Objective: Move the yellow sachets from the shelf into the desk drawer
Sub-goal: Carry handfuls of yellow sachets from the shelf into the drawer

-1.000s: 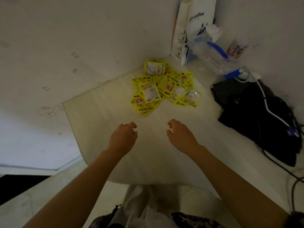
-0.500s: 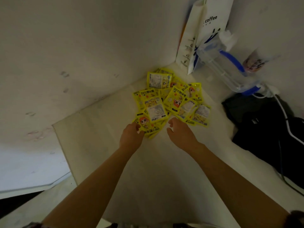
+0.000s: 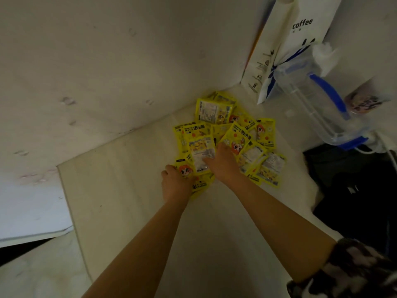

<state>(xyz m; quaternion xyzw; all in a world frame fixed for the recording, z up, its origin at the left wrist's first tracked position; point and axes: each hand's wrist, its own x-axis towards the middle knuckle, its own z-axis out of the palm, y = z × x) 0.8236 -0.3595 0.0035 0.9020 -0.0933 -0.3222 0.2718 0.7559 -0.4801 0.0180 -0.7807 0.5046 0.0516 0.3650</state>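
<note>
Sachets [image 3: 227,138] on shelf [image 3: 133,190], left of jug [image 3: 318,108]

We see glossy yellow plastic sachets [image 3: 227,138] on a smooth, matt pale shelf [image 3: 133,190], a clear plastic jug [image 3: 309,104], a matt paper bag [image 3: 285,46] and black cloth [image 3: 354,190].

A white paper bag [image 3: 300,39] printed with "coffee" stands upright in the corner at one o'clock, against the wall [image 3: 96,61]. Just in front of it, toward two o'clock, lies a tilted clear plastic jug [image 3: 311,100] with a blue handle [image 3: 328,93]. At three o'clock sits a heap of black fabric [image 3: 354,186], a white cable [image 3: 386,151] running over it.
</note>
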